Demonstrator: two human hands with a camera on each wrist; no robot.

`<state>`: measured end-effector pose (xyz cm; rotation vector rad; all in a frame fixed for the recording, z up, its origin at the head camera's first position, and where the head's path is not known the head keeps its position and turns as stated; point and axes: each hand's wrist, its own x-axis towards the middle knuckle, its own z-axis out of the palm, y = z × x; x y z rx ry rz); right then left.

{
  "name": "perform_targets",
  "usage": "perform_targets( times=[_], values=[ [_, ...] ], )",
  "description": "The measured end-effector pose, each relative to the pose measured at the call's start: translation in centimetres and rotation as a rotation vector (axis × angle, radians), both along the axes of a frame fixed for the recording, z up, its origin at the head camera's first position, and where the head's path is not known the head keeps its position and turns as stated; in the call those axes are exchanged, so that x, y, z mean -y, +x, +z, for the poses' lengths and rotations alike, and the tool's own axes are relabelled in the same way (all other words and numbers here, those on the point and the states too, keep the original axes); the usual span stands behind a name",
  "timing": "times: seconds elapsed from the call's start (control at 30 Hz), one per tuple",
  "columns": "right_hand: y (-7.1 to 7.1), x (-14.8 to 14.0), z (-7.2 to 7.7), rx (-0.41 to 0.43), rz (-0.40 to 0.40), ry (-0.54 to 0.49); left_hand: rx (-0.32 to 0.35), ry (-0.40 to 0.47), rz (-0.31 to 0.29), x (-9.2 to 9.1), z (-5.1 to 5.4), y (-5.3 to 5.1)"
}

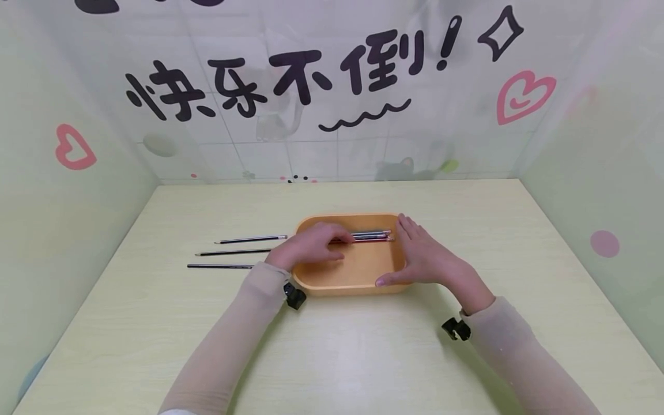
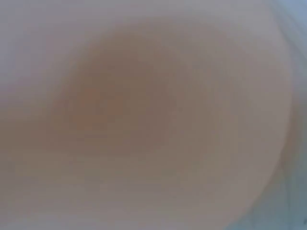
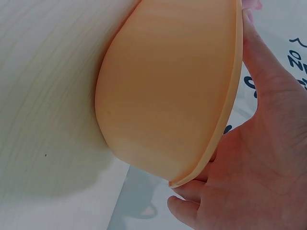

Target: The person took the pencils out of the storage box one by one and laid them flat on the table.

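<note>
An orange tray (image 1: 332, 290) with raised walls stands on the table. Several pencils (image 1: 370, 236) lie side by side in its back part, their left ends hidden by my left hand (image 1: 311, 243). That hand reaches over the tray's left end, fingertips close to the pencils and thumb apart from them; whether it touches them I cannot tell. The left wrist view is only a blur. My right hand (image 1: 427, 253) spans the tray's right end, thumb at the front rim and extended fingers at the back corner. The right wrist view shows this hand against the tray's outer wall (image 3: 163, 91).
On the table (image 1: 342, 351) left of the tray, three dark pencils lie roughly parallel: a back one (image 1: 251, 239), a middle one (image 1: 233, 252) and a front one (image 1: 218, 266). A wall (image 1: 301, 155) with printed lettering rises behind the table, and side walls flank it.
</note>
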<state>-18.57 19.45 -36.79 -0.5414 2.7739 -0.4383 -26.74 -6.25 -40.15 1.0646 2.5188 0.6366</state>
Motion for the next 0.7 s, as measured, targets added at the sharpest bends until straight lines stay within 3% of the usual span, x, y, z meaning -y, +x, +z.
perform_targets(
  times=[0.27, 0.47, 0.7],
  values=[
    [-0.05, 0.06, 0.17, 0.008, -0.001, 0.002, -0.036, 0.009, 0.019, -0.07, -0.05, -0.11],
    [-0.08, 0.14, 0.25, 0.003, 0.001, -0.006, -0.013, -0.035, 0.046, -0.21, -0.01, 0.09],
    [-0.05, 0.12, 0.31, 0.004, -0.003, -0.012, -0.058, -0.061, 0.055, -0.35, -0.09, 0.26]
  ],
)
